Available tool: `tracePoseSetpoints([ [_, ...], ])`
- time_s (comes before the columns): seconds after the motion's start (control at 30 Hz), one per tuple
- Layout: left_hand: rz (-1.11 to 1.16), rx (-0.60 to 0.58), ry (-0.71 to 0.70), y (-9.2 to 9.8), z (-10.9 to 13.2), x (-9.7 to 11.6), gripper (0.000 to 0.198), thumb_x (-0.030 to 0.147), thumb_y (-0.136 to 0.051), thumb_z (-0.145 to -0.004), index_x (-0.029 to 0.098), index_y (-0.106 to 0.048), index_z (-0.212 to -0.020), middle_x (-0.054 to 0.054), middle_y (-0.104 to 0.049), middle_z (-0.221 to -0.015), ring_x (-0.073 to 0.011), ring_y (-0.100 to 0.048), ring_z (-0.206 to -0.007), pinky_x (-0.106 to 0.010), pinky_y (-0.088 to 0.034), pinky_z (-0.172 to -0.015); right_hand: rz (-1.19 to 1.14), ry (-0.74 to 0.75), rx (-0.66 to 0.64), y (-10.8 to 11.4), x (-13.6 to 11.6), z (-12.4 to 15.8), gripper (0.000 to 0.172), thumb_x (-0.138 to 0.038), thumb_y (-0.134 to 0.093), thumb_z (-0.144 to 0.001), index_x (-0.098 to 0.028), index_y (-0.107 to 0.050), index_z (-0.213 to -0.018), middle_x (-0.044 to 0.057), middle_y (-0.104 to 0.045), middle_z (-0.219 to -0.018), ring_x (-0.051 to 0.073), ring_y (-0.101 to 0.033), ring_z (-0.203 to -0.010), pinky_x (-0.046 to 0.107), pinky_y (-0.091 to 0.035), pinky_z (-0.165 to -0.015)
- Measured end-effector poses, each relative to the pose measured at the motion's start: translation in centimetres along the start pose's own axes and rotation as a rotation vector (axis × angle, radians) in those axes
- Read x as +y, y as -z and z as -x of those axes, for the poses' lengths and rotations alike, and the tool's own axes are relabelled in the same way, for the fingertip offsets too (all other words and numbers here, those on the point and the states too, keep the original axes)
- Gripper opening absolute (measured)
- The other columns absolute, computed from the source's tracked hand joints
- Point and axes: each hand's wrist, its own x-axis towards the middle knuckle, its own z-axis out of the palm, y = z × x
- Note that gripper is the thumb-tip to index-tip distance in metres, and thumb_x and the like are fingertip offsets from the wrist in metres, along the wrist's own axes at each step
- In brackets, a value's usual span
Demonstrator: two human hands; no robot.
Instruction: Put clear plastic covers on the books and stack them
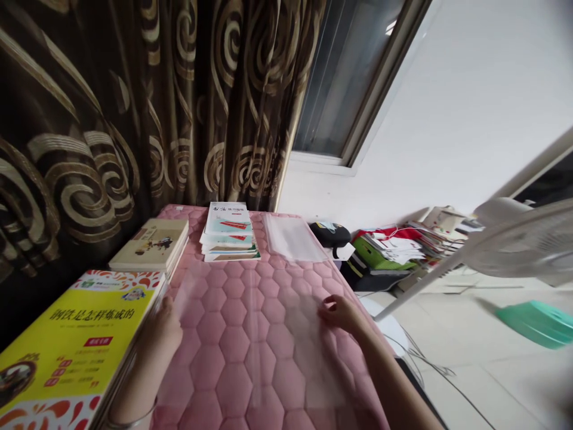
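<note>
A clear plastic book cover (250,334) lies spread flat on the pink quilted surface (233,286). My left hand (165,325) rests at the cover's left edge, beside the yellow book (71,346); its fingers are blurred and partly behind the sheet. My right hand (342,313) pinches the cover's right edge near the surface's right side.
A beige book stack (152,242) lies at the back left, a pile of thin workbooks (229,230) at the back middle, another clear cover (290,236) beside it. A dark patterned curtain (134,101) hangs behind. A white fan (514,239), a green basin (537,322) and cluttered papers (398,245) stand on the right.
</note>
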Motion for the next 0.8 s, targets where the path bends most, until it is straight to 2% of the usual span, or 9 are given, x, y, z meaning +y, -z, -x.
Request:
tracePoseSetpoints([
  [0.13,-0.154,-0.105,0.031,0.9,0.4,0.9,0.036,0.006,-0.046,-0.076,0.009,-0.060,-0.109,-0.020,-0.072,-0.089,-0.0347,-0.072,-0.082,-0.044,-0.054,-0.072,0.008,0.005,0.051,-1.0,0.5,-0.2,0.029,-0.020,-0.075,-0.069,-0.015,-0.063,-0.094,0.001,-0.067,-0.069,0.015,-0.064,-0.062,0.023,-0.045,-0.054],
  [0.3,-0.236,-0.125,0.008,1.4,1.0,1.2,0.038,0.004,-0.040,-0.082,0.003,-0.061,-0.114,-0.023,-0.073,-0.095,-0.0329,-0.072,-0.090,-0.042,-0.055,-0.079,0.079,0.046,0.110,-1.0,-0.4,0.6,0.032,-0.018,-0.074,-0.070,-0.015,-0.063,-0.100,0.000,-0.066,-0.069,0.017,-0.065,-0.067,0.025,-0.045,-0.060],
  [0.43,-0.287,-0.011,-0.032,1.3,1.4,1.4,0.046,0.000,-0.033,-0.083,-0.001,-0.060,-0.121,-0.025,-0.071,-0.098,-0.0331,-0.071,-0.095,-0.043,-0.055,-0.084,0.143,0.060,0.102,-0.6,-1.3,1.3,0.044,-0.018,-0.072,-0.072,-0.011,-0.060,-0.113,0.001,-0.067,-0.071,0.019,-0.065,-0.071,0.027,-0.045,-0.064],
  [0.5,-0.277,0.087,-0.097,1.2,1.8,2.3,0.049,0.000,-0.034,-0.082,-0.002,-0.060,-0.124,-0.030,-0.067,-0.112,-0.0366,-0.067,-0.105,-0.048,-0.052,-0.090,0.178,0.069,0.108,-0.5,-1.7,1.5,0.048,-0.018,-0.072,-0.072,-0.010,-0.058,-0.118,0.002,-0.068,-0.074,0.020,-0.065,-0.075,0.028,-0.045,-0.066],
  [0.57,-0.223,0.112,-0.239,0.9,2.5,3.8,0.054,0.000,-0.035,-0.082,0.004,-0.060,-0.129,-0.028,-0.059,-0.131,-0.0384,-0.059,-0.120,-0.053,-0.048,-0.099,0.202,0.080,0.114,-0.5,-1.9,1.6,0.051,-0.016,-0.071,-0.072,-0.010,-0.057,-0.120,0.004,-0.069,-0.077,0.021,-0.066,-0.078,0.028,-0.044,-0.067],
  [0.63,-0.121,0.017,-0.435,0.5,3.4,5.9,0.057,0.002,-0.037,-0.084,0.016,-0.058,-0.135,-0.019,-0.051,-0.146,-0.0365,-0.049,-0.133,-0.056,-0.042,-0.107,0.216,0.079,0.116,-0.6,-2.1,1.6,0.051,-0.015,-0.071,-0.072,-0.010,-0.057,-0.120,0.005,-0.070,-0.080,0.022,-0.066,-0.080,0.027,-0.043,-0.066],
  [0.7,-0.017,-0.154,-0.568,0.1,4.4,7.8,0.058,0.011,-0.041,-0.088,0.026,-0.050,-0.143,-0.009,-0.038,-0.157,-0.0342,-0.037,-0.142,-0.058,-0.037,-0.111,0.224,0.072,0.114,-0.7,-2.2,1.5,0.050,-0.013,-0.069,-0.073,-0.009,-0.056,-0.121,0.005,-0.070,-0.079,0.021,-0.067,-0.080,0.026,-0.042,-0.065],
  [0.8,0.021,-0.381,-0.535,-0.1,5.6,9.5,0.058,0.025,-0.041,-0.093,0.033,-0.037,-0.150,-0.005,-0.020,-0.164,-0.0350,-0.014,-0.150,-0.066,-0.022,-0.115,0.223,0.086,0.109,-0.7,-2.0,1.4,0.047,-0.013,-0.065,-0.075,-0.009,-0.056,-0.121,0.003,-0.069,-0.076,0.020,-0.066,-0.077,0.026,-0.042,-0.065],
])
